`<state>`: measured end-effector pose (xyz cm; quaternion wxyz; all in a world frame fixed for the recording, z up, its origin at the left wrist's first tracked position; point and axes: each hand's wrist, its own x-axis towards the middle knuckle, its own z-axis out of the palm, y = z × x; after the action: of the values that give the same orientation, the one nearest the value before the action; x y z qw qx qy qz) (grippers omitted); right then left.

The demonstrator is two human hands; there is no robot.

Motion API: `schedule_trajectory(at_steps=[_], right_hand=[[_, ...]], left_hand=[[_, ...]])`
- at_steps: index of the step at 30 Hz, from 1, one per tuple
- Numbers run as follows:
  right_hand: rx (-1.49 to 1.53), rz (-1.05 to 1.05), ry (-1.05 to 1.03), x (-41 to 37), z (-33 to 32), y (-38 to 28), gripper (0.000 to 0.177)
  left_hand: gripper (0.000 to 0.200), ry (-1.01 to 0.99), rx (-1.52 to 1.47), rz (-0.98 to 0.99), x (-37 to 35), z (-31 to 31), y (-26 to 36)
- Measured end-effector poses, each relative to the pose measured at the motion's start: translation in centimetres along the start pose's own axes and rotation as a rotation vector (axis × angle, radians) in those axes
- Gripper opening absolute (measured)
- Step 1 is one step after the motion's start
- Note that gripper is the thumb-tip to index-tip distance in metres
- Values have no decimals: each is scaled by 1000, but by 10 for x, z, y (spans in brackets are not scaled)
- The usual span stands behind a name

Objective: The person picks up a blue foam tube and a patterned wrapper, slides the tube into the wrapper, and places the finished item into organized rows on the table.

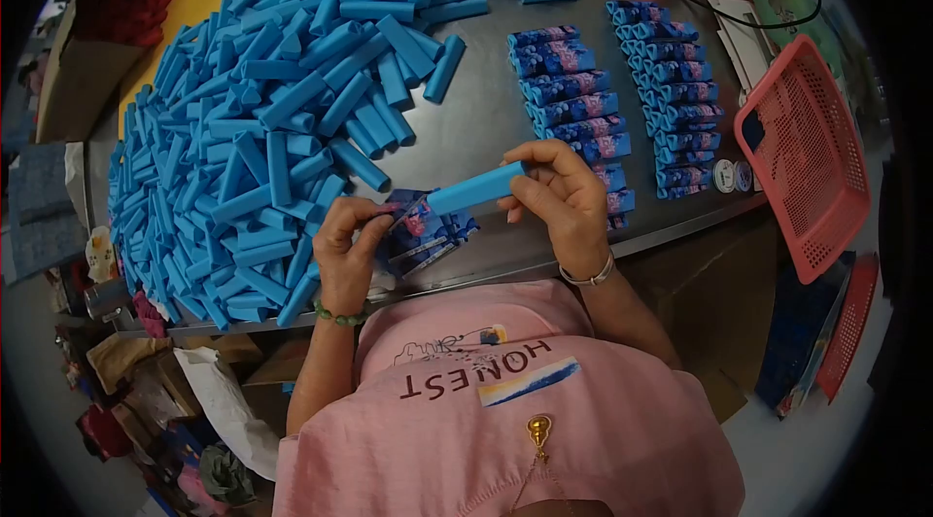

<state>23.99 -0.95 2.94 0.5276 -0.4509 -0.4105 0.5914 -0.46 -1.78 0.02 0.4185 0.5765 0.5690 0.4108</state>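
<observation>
Blue tube (474,189), plain, perhaps three-sided, pinched by the right hand (566,198); left hand (348,237) pinches patterned wrapper (416,223).

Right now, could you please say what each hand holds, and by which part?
Right hand: blue tube, by its right end. Left hand: printed piece, by an edge.

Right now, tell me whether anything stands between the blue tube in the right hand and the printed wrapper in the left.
Nothing visible does: one end of the blue tube, held in the right hand, lies right at the printed wrapper pinched in the left hand.
</observation>
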Motion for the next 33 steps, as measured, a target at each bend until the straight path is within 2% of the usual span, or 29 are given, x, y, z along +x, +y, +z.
schedule_trajectory(at_steps=[1,2,4,7,11,16,22,25,27,31,33], right_hand=[[0,-4,-4,2,-1,-1,20],[54,20,9,4,-2,-2,20],[106,40,27,7,-3,-4,20],[124,57,31,9,-5,-10,21],[114,100,14,13,-8,-11,20],[33,85,16,13,-8,-11,19],[176,72,47,15,-12,-18,21],[92,106,21,15,-12,-16,20],[-5,54,33,14,-13,-13,20],[38,33,66,13,-12,-16,20],[150,70,41,14,-15,-19,20]], left_hand=[[5,-33,-166,-91,2,-2,1],[5,-30,-166,-87,4,-3,2],[4,-122,-94,12,8,-4,5],[3,-221,-14,40,12,-4,14],[1,-238,-2,139,13,-2,19],[2,-219,301,250,14,-1,36],[4,-315,64,125,17,-4,26],[6,-331,63,115,17,-2,28],[7,-339,64,96,16,-3,27],[9,-360,24,58,16,-1,23],[8,-374,0,57,17,-1,23]])
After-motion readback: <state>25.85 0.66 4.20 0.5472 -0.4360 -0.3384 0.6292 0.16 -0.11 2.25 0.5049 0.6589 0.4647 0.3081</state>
